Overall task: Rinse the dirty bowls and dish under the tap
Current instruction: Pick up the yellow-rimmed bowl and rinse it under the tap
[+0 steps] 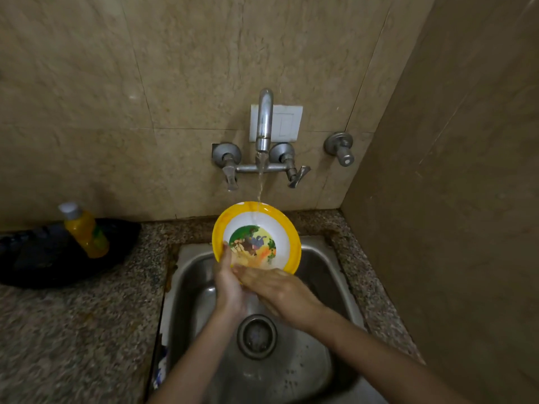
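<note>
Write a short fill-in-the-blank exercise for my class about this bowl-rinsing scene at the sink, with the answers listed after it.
1. Water from the tap falls onto the ____-rimmed bowl.
2. The left hand grips the bowl's rim with its ____ lying inside.
3. The orange bottle stands to the ____ of the steel sink.

Missing words: yellow, thumb, left.

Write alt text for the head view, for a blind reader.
The left hand grips a yellow-rimmed bowl tilted under the running tap, above a steel sink; the right hand touches its lower inside. A yellow bottle sits at far left.
</note>
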